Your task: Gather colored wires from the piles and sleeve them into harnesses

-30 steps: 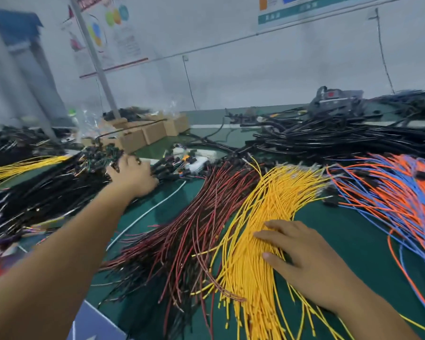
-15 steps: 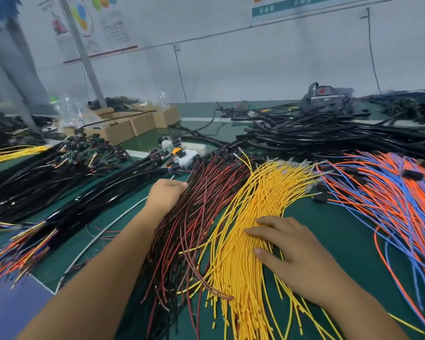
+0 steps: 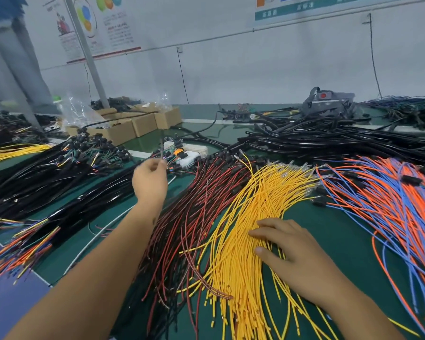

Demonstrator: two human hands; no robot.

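On the green bench (image 3: 329,231), sorting has barely begun: left hand (image 3: 149,182) pinches what may be one thin wire, right hand (image 3: 295,253) lies flat, fingers spread, on the yellow wires (image 3: 255,200), nothing sleeved.

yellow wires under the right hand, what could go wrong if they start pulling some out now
1. The yellow wires fan out loose under the flat right hand, and a few red wires cross their near ends, so a pull may drag neighbours along or snag.
2. The left hand is raised, pinching a thin dark wire, so probably only one hand is free to steady the pile.
3. Orange and blue wires lie close by and could get mixed in.
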